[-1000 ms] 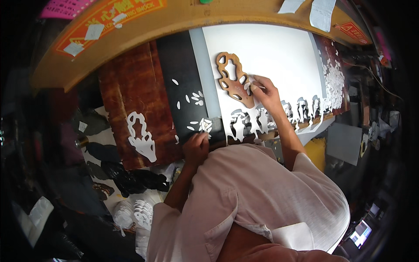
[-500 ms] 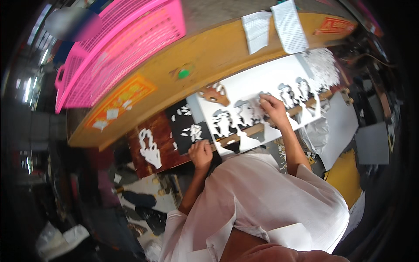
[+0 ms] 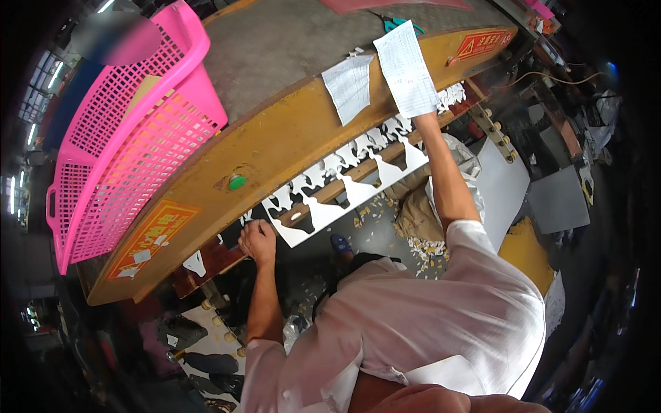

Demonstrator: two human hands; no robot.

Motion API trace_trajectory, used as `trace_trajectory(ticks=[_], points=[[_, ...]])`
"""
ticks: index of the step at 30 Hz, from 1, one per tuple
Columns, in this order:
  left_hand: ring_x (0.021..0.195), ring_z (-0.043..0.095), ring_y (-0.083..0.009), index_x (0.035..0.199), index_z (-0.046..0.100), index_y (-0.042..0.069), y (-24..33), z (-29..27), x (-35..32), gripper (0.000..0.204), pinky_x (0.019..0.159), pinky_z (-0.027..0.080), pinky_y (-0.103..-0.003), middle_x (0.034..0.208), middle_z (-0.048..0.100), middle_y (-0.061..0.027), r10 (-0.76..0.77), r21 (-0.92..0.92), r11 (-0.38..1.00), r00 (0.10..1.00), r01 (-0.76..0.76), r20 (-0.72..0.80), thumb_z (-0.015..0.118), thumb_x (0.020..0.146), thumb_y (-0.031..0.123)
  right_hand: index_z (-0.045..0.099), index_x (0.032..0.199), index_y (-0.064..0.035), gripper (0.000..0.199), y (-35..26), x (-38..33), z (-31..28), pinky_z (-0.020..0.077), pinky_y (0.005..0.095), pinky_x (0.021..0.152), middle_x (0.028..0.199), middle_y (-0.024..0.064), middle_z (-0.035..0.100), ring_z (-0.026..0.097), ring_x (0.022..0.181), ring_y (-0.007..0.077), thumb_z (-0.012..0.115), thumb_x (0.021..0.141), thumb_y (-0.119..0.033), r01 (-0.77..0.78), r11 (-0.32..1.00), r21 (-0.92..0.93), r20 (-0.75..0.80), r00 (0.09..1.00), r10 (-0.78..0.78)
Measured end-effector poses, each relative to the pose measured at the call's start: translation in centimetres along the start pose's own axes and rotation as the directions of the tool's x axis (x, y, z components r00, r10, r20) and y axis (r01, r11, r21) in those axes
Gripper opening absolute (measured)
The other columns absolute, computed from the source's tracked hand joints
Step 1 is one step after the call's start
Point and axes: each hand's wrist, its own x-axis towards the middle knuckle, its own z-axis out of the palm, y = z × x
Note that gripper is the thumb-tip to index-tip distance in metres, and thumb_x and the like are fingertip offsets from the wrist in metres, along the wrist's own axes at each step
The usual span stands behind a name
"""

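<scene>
A white sheet point(image 3: 328, 215) with a row of shaped holes lies mostly beneath a yellow-brown machine beam point(image 3: 296, 138), its near strip showing. My left hand point(image 3: 257, 241) is at the sheet's left end, close to the beam, with fingers curled together. Whatever they grip, if anything, is hidden. My right arm point(image 3: 451, 175) reaches to the sheet's far right end. There the beam and a hanging paper point(image 3: 406, 72) cover my right hand's fingers. One loose white cut-out point(image 3: 195, 263) rests on the dark red board point(image 3: 186, 281) at the left.
A pink basket point(image 3: 148, 158) stands on the left of the beam, and a green button point(image 3: 237, 182) sits on its front. A second paper point(image 3: 348, 88) hangs beside the first. Scraps point(image 3: 428, 253) litter the floor. Grey sheets point(image 3: 561, 205) lie at the right.
The view has shifted, and the beam now covers most of the sheet. My right hand has left the middle cut-outs for the right end. The orange-brown shape on the sheet is out of sight.
</scene>
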Motion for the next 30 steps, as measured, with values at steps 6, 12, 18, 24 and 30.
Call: trace_trajectory(ticks=[6, 12, 18, 24, 30], points=[[0.085, 0.067, -0.0351, 0.084, 0.073, 0.014, -0.4, 0.0, -0.4, 0.018, 0.076, 0.05, -0.051, 0.085, 0.071, -0.009, 0.053, 0.081, 0.995, 0.997, -0.049, -0.052, 0.067, 0.092, 0.029, 0.069, 0.123, 0.0066, 0.041, 3.6, -3.0, -2.1, 0.0529, 0.0344, 0.078, 0.098, 0.0081, 0.07, 0.06, 0.087, 0.0148, 0.068, 0.104, -0.029, -0.09, 0.971, -0.222, -0.073, 0.995, 0.075], [0.085, 0.067, -0.0321, 0.081, 0.071, 0.016, -0.4, -0.8, -0.8, 0.013, 0.077, 0.049, -0.048, 0.084, 0.071, -0.006, -0.006, 0.052, 0.999, 0.999, 0.008, -0.037, 0.069, 0.088, 0.026, 0.062, 0.145, 0.004, 0.046, -0.7, -12.7, 6.2, 0.0542, 0.0281, 0.078, 0.111, 0.0083, 0.071, 0.063, 0.082, 0.0114, 0.065, 0.106, -0.02, -0.009, 0.987, -0.163, 0.463, 0.882, 0.084], [0.086, 0.067, -0.0312, 0.081, 0.071, 0.015, -0.5, -0.1, -0.7, 0.016, 0.075, 0.05, -0.048, 0.084, 0.07, -0.0059, 0.061, 0.165, 0.985, 0.998, -0.058, -0.013, 0.069, 0.092, 0.026, 0.067, 0.123, -0.0003, 0.035, 1.5, -6.3, 2.9, 0.053, 0.0276, 0.071, 0.107, 0.0096, 0.077, 0.072, 0.091, 0.0151, 0.066, 0.105, -0.029, -0.447, 0.888, -0.111, 0.002, 0.893, 0.45], [0.09, 0.066, -0.0335, 0.087, 0.073, 0.013, -0.3, 0.0, -0.8, 0.025, 0.08, 0.049, -0.05, 0.089, 0.072, -0.008, -0.007, 0.195, 0.981, 0.999, -0.001, 0.038, 0.061, 0.099, 0.03, 0.044, 0.157, 0.0021, 0.061, 1.7, 0.1, -0.7, 0.0522, 0.0411, 0.101, 0.131, 0.0223, 0.068, 0.067, 0.115, 0.0335, 0.061, 0.102, -0.02, 0.069, 0.922, -0.38, 0.076, 0.996, -0.043], [0.096, 0.068, -0.0334, 0.091, 0.075, 0.014, -1.0, -0.5, -0.8, 0.027, 0.085, 0.049, -0.051, 0.094, 0.075, -0.0081, -0.048, 0.192, 0.981, 0.984, 0.014, 0.172, 0.061, 0.1, 0.035, 0.065, 0.13, 0.0025, 0.039, -0.1, 0.9, 1.0, 0.0551, 0.0431, 0.088, 0.109, 0.0201, 0.074, 0.07, 0.1, 0.0318, 0.065, 0.101, -0.024, 0.145, 0.906, -0.398, 0.312, 0.95, -0.015]])
